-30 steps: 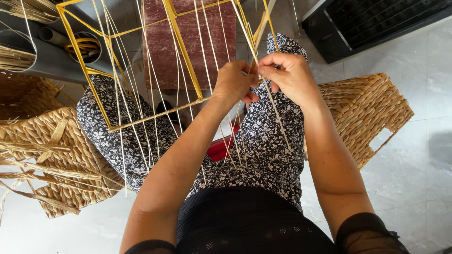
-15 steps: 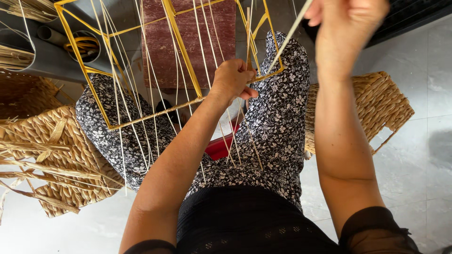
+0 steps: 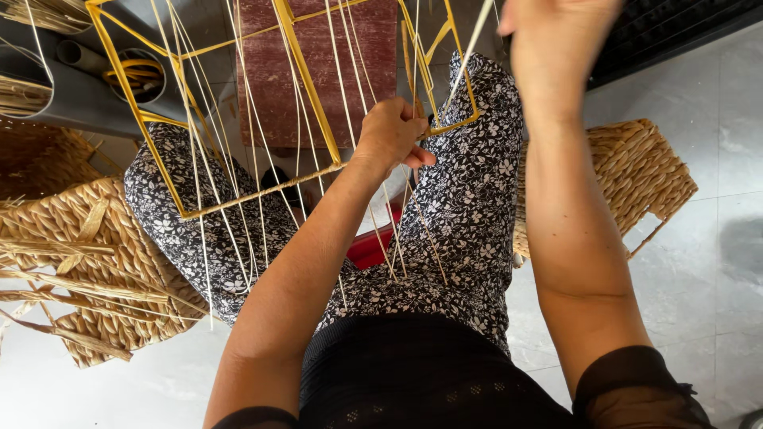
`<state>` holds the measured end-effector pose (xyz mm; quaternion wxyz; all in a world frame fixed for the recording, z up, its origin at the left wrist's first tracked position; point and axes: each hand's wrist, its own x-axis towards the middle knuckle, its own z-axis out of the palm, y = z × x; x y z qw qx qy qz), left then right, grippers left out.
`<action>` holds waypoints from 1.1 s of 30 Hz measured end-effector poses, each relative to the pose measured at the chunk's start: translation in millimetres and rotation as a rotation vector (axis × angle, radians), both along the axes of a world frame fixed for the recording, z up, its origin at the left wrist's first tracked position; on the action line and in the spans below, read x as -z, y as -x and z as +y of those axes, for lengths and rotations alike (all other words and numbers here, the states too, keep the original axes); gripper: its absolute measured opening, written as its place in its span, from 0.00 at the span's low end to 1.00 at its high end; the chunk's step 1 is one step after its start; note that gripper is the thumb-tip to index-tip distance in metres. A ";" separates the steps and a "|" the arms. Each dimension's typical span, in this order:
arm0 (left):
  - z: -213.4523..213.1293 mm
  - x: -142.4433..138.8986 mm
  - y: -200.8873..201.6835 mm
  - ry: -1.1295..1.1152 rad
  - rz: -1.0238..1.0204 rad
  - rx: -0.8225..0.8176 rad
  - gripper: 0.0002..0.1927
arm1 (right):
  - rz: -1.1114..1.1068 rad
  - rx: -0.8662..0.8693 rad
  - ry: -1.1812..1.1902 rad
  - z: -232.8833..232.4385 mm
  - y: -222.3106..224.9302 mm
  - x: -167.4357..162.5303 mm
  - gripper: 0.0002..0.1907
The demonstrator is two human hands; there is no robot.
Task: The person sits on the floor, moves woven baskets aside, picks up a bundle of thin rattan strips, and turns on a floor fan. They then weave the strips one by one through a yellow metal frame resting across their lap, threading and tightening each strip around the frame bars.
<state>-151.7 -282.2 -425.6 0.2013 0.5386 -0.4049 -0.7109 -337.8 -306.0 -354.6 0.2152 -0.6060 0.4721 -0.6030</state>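
the yellow wire frame (image 3: 306,95) rested across the person's lap, its near rail wrapped in pale fibre and its long bars running away from the body, up and out of the picture. the left hand (image 3: 391,135) lay curled at the frame's near right corner, fingers closed on the rail and on the thin strands (image 3: 254,159) hanging there, so it was the hand closer to the work. the right hand (image 3: 556,36) was raised well above and to the right of that corner, blurred, closed round a single pale strand (image 3: 469,52) that ran slanting down and left from it toward the corner where the left hand sat. so the strand's long axis pointed from the high right hand straight back to the frame, taut between the two. more loose strands hung from the frame over the flowered trousers (image 3: 469,199). a woven straw basket (image 3: 87,262) lay on the floor just beside the left knee, and another woven basket (image 3: 636,179) sat beside the right leg, both apart from the hands.
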 end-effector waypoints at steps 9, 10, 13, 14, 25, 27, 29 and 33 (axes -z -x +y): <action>-3.4 11.5 1.8 -0.010 0.023 0.021 0.05 | 0.209 -0.080 -0.601 15.5 -20.6 61.2 0.03; -3.9 11.8 2.3 -0.010 0.031 0.020 0.05 | 0.245 -0.070 -0.614 16.4 -19.6 62.7 0.03; -3.3 11.7 1.5 -0.023 0.036 0.017 0.05 | 0.334 -0.061 -0.651 21.4 -21.3 61.8 0.05; -3.6 11.4 1.2 -0.024 0.032 0.020 0.05 | 0.353 -0.065 -0.651 23.3 -21.5 59.0 0.06; -4.1 13.4 0.8 0.003 0.022 0.013 0.05 | 0.149 -0.140 -0.924 117.4 -30.9 57.9 0.11; -3.1 13.5 0.7 0.013 0.012 0.002 0.05 | -0.051 -0.177 -0.966 126.3 -29.2 67.6 0.10; -2.9 12.4 1.1 0.031 0.010 -0.014 0.06 | -0.260 -0.205 -1.037 131.1 -21.4 73.4 0.08; -1.5 7.8 1.9 0.046 -0.017 -0.024 0.07 | -0.197 -0.238 -1.072 140.6 -13.9 83.9 0.08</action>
